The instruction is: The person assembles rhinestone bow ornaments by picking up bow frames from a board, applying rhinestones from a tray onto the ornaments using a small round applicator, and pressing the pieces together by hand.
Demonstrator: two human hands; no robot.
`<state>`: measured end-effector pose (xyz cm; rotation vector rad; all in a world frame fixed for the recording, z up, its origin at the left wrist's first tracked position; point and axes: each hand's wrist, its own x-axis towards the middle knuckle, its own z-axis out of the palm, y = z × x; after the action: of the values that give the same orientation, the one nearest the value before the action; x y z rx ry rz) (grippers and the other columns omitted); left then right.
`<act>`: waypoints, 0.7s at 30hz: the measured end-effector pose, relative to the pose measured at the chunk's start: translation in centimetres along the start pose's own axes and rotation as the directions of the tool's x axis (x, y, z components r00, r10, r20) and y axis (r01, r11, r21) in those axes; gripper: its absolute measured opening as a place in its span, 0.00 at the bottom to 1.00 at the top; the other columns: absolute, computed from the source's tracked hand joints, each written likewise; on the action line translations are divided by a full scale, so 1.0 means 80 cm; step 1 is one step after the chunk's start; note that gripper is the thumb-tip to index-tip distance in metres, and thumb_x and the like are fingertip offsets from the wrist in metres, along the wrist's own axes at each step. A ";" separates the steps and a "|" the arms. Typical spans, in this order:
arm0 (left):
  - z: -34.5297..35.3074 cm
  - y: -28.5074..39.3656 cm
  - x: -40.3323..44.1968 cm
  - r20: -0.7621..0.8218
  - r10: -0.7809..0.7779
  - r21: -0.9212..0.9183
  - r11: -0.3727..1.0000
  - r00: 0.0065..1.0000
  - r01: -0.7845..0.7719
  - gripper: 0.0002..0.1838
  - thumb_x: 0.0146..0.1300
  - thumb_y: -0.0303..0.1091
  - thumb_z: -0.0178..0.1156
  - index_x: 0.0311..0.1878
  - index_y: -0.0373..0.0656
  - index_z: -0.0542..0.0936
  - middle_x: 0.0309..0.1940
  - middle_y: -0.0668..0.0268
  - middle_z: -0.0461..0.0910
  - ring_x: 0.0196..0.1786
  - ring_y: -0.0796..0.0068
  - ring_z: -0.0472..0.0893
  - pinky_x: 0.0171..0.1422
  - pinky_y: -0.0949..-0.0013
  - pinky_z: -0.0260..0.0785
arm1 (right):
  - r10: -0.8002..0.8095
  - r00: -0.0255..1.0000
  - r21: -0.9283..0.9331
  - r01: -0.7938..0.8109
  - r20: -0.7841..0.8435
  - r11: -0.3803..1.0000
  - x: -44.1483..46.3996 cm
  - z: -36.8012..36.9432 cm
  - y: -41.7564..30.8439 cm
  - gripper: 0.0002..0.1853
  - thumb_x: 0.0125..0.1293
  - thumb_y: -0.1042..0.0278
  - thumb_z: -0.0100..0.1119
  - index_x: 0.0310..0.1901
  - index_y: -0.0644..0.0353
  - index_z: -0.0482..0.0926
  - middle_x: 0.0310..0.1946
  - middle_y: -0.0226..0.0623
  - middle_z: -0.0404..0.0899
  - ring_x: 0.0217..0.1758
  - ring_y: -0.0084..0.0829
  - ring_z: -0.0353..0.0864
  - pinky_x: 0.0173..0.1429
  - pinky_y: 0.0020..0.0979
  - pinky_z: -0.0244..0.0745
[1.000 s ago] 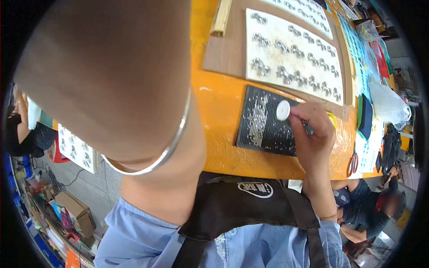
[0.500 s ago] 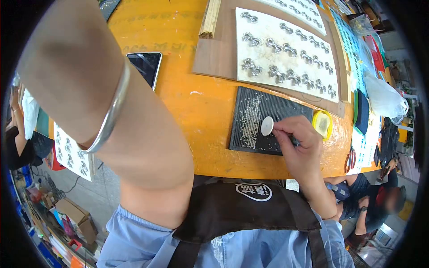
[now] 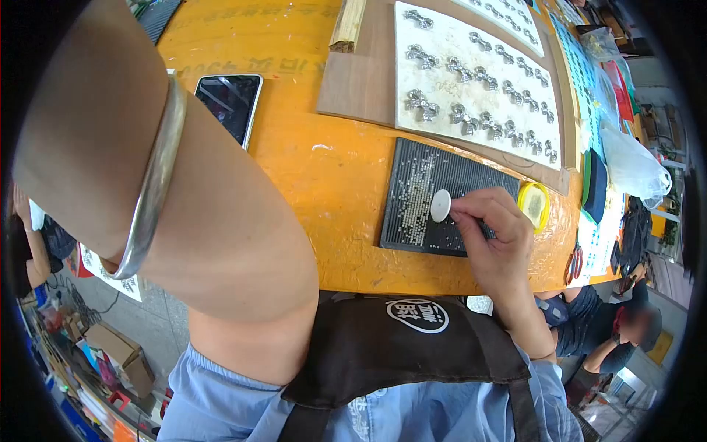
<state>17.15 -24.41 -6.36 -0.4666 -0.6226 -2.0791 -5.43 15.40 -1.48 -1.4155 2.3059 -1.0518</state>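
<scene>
My right hand (image 3: 499,234) pinches a small round white disc (image 3: 440,206) between thumb and fingers. The disc is tilted, its flat face toward the left, above a black ridged tray (image 3: 482,171). Tiny pale beads or stones (image 3: 414,202) lie in rows and loosely over the tray's left half. Close to my right knuckles is a round yellow-rimmed tub (image 3: 543,214) with pale yellow contents. My left arm (image 3: 236,214), wearing a silver bangle (image 3: 156,177), reaches up across the left side; its hand is out of view.
Behind the tray, a white sheet (image 3: 434,74) bearing rows of silver bow-like pieces lies on a brown board (image 3: 361,92). A phone (image 3: 230,103) rests on the orange table (image 3: 331,221). Red-handled pliers or scissors (image 3: 574,264) lie right. Another person (image 3: 607,331) sits at lower right.
The left arm and bangle have shifted left, and more of the phone shows. The view has moved slightly. My right hand keeps the disc in nearly the same place over the tray.
</scene>
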 end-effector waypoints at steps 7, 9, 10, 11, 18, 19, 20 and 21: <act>0.000 -0.011 -0.009 0.014 0.016 -0.010 1.000 1.000 -0.016 0.07 0.65 0.32 0.53 0.44 0.41 0.73 0.32 0.68 0.71 0.36 0.76 0.70 0.41 0.73 0.64 | -0.003 1.000 -0.004 0.003 0.018 1.000 0.002 0.000 0.000 0.09 0.50 0.86 0.62 0.33 0.63 0.82 0.29 0.39 0.78 0.33 0.35 0.78 0.36 0.30 0.72; -0.002 -0.011 -0.009 0.018 0.022 -0.014 1.000 1.000 -0.022 0.07 0.65 0.32 0.53 0.44 0.41 0.73 0.32 0.68 0.71 0.36 0.76 0.70 0.41 0.73 0.65 | -0.011 1.000 -0.005 0.011 0.020 1.000 0.002 0.001 0.002 0.09 0.49 0.86 0.62 0.33 0.63 0.82 0.29 0.39 0.78 0.33 0.35 0.78 0.36 0.30 0.72; -0.001 -0.007 -0.008 0.012 0.023 -0.015 1.000 1.000 -0.023 0.07 0.65 0.31 0.53 0.44 0.41 0.73 0.32 0.68 0.71 0.36 0.76 0.70 0.41 0.73 0.65 | -0.015 1.000 -0.006 0.015 0.021 1.000 0.002 0.002 0.002 0.09 0.49 0.86 0.62 0.33 0.63 0.82 0.28 0.39 0.78 0.32 0.35 0.78 0.36 0.30 0.72; -0.002 -0.007 -0.007 0.015 0.015 -0.011 1.000 1.000 -0.015 0.07 0.65 0.31 0.53 0.44 0.41 0.73 0.32 0.68 0.71 0.36 0.76 0.70 0.41 0.73 0.65 | -0.017 1.000 -0.004 0.017 0.022 1.000 0.003 0.002 0.003 0.09 0.49 0.86 0.62 0.33 0.63 0.82 0.28 0.39 0.78 0.32 0.35 0.78 0.36 0.30 0.72; -0.005 -0.026 -0.018 0.018 0.028 -0.040 0.999 0.999 -0.027 0.07 0.64 0.31 0.53 0.43 0.40 0.73 0.33 0.67 0.72 0.36 0.75 0.71 0.41 0.73 0.65 | -0.047 0.999 -0.023 0.047 0.015 0.999 0.008 0.003 0.005 0.09 0.50 0.86 0.61 0.33 0.63 0.82 0.28 0.39 0.78 0.32 0.36 0.78 0.35 0.30 0.72; -0.004 -0.028 -0.019 0.017 0.032 -0.043 0.999 0.999 -0.031 0.07 0.64 0.31 0.53 0.43 0.40 0.73 0.33 0.67 0.72 0.36 0.74 0.71 0.41 0.72 0.66 | -0.060 0.998 -0.029 0.061 0.011 0.998 0.009 0.003 0.005 0.09 0.50 0.86 0.61 0.33 0.63 0.82 0.28 0.39 0.78 0.32 0.36 0.78 0.35 0.30 0.72; -0.001 -0.028 -0.020 0.011 0.036 -0.062 0.997 0.999 -0.035 0.07 0.64 0.31 0.53 0.43 0.40 0.73 0.33 0.67 0.72 0.36 0.74 0.71 0.41 0.72 0.66 | -0.070 0.998 -0.044 0.070 0.011 0.997 0.011 0.003 0.005 0.09 0.50 0.86 0.61 0.33 0.63 0.82 0.28 0.39 0.77 0.32 0.36 0.78 0.35 0.31 0.72; -0.001 -0.033 -0.023 0.009 0.033 -0.068 0.997 0.999 -0.032 0.07 0.64 0.30 0.53 0.43 0.40 0.73 0.33 0.66 0.72 0.36 0.74 0.71 0.41 0.72 0.66 | -0.079 0.997 -0.058 0.079 0.010 0.995 0.012 0.002 0.004 0.09 0.50 0.86 0.61 0.34 0.63 0.81 0.28 0.39 0.77 0.32 0.36 0.78 0.35 0.31 0.72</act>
<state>15.86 -22.01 -8.10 -0.5227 -0.5474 -2.0734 -6.03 14.59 -1.68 -1.5419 2.3107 -1.0061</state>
